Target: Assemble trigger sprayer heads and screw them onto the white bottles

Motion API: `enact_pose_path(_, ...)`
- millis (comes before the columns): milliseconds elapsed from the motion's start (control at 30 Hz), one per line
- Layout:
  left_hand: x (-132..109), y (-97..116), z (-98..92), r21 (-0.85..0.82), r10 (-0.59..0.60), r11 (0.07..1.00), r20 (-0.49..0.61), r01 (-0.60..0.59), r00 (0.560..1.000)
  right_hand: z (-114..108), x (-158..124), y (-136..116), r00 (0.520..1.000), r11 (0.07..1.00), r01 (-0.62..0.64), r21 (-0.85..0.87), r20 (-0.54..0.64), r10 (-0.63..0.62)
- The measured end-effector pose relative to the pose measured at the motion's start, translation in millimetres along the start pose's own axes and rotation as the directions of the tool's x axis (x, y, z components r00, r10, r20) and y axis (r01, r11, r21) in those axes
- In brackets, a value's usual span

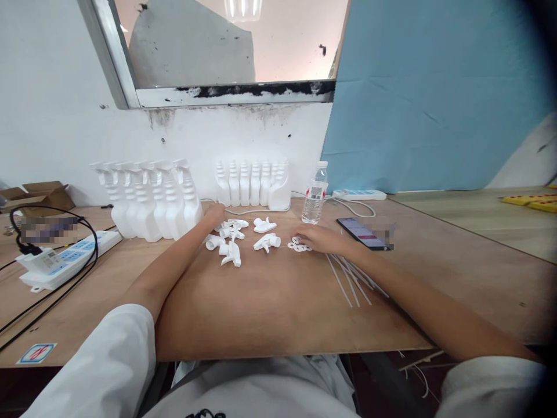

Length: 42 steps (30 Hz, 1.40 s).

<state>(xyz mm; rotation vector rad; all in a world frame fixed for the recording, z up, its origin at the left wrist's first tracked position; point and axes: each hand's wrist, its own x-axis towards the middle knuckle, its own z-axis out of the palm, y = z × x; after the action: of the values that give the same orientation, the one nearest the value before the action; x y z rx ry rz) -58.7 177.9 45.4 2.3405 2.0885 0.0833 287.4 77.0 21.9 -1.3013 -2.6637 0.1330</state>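
Note:
My left hand point(214, 216) reaches into a scatter of loose white spray trigger heads point(230, 238) on the wooden table point(270, 307); whether it grips one I cannot tell. My right hand point(319, 238) lies flat on the table, fingertips touching small white rings point(298, 246). Several thin white dip tubes point(352, 278) lie under my right forearm. A row of white spray bottles with trigger heads fitted point(148, 200) stands at the back left. A second row of white bottles without heads point(255, 184) stands behind the loose heads.
A clear water bottle point(314, 194) stands right of the bottle rows, a phone point(362, 233) beside my right hand. White power strips point(65, 258) with black cables sit at the left, another strip point(359, 195) at the back. A cardboard box point(37, 194) is far left.

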Motion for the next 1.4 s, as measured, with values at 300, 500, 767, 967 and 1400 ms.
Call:
enact_pose_path(300,-13.5,4.4,-23.2,-0.052,-0.002,0.999,-0.246,-0.011,0.969,2.9,-1.5,-7.7,0.993,0.997,-0.053,0.062,-0.098,0.059)
enact_pose_path(500,-40.7,41.4,-66.4,-0.22,0.198,0.918,-0.467,-0.331,0.862,-6.2,-1.6,-14.3,0.972,0.988,-0.044,0.149,-0.224,0.077)
enact_pose_path(767,-139.7,91.8,-13.1,-0.648,0.51,0.356,-0.468,-0.673,0.721,-24.1,-8.1,-51.2,0.856,0.876,0.118,0.467,-0.495,0.148)
enact_pose_path(967,-157.4,95.3,27.3,-0.796,0.496,0.265,-0.372,-0.545,0.784,-17.3,-18.0,-80.0,0.918,0.737,0.194,0.647,-0.385,0.096)
enact_pose_path(1400,-157.6,91.5,42.2,-0.701,0.524,0.329,-0.421,-0.632,0.74,0.1,-20.8,-87.9,0.754,0.791,0.582,0.192,-0.493,-0.435)
